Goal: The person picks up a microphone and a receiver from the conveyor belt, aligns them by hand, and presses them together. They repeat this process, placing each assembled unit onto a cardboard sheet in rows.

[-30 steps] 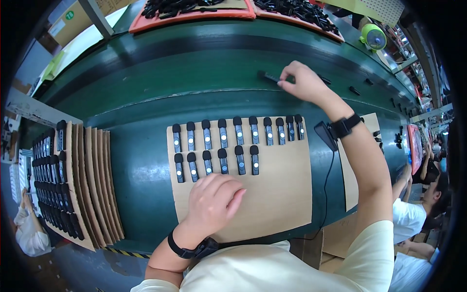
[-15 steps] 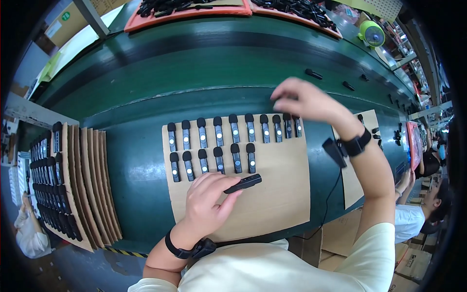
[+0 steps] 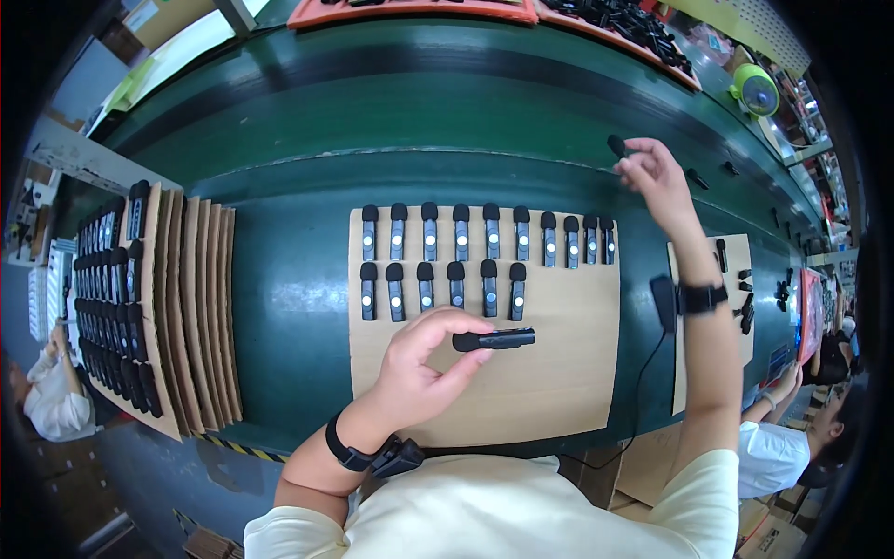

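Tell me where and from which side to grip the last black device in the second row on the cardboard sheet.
Grip the device by its two long sides at mid-body, coming from above. It lies flat, foam cap pointing away, with a neighbour close on its left but bare cardboard to its right, so a top-down pinch probably fits best.

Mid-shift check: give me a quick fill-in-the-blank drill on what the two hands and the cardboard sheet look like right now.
1. The left hand pinches a black device that lies ____ across the cardboard sheet, unlike the upright rows.
2. The right hand is raised over the ____ belt, a small black piece at its fingertips.
3. The lower row on the sheet holds ____ devices.
4. Each wrist wears a ____ band.

Missing words: sideways; green; six; black
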